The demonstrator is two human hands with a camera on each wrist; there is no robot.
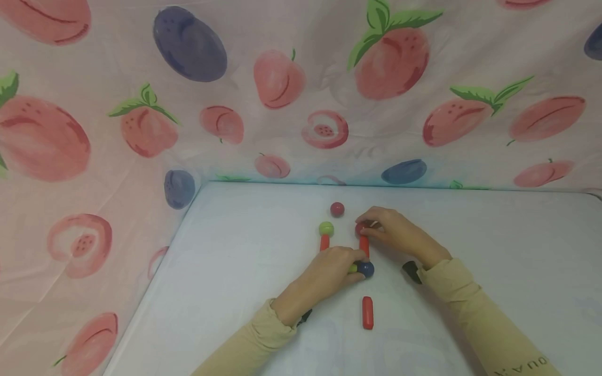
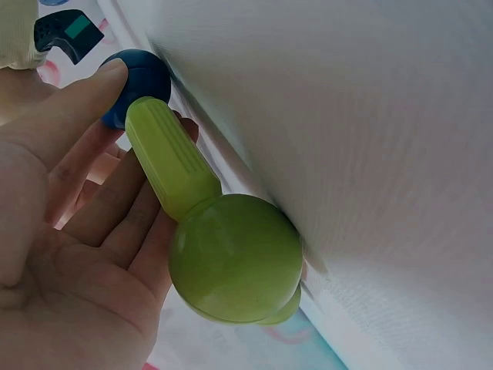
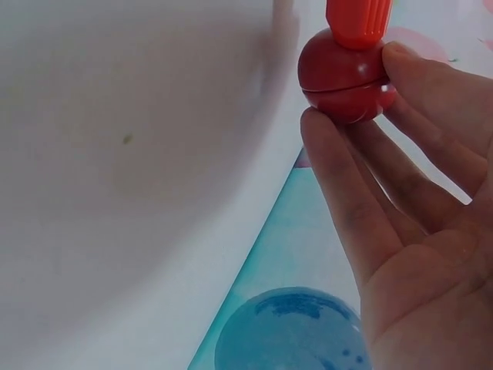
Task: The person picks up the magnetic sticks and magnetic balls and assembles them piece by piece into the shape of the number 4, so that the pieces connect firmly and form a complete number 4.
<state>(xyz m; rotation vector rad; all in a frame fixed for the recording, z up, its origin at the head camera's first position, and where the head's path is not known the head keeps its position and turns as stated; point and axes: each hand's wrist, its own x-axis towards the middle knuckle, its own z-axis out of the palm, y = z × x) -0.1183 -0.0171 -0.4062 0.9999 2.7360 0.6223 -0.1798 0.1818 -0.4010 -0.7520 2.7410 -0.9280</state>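
Note:
My left hand (image 1: 329, 269) pinches a blue ball (image 1: 366, 270) between thumb and fingers. From that ball a ribbed yellow-green rod (image 2: 173, 158) runs to a green ball (image 2: 235, 258), as the left wrist view shows. My right hand (image 1: 400, 232) holds a dark red ball (image 3: 343, 77) by its fingertips, with a red rod (image 1: 364, 246) joined to it. In the head view this rod reaches down toward the blue ball, its lower end hidden by the left fingers. Beyond the left hand, another red rod (image 1: 324, 242) meets a lighter green ball (image 1: 326, 228).
A loose dark red ball (image 1: 337, 209) lies at the back of the white table (image 1: 508, 250). Nearer the front is a separate red rod (image 1: 368, 313). Fruit-patterned cloth (image 1: 320, 78) hangs behind and to the left of the table.

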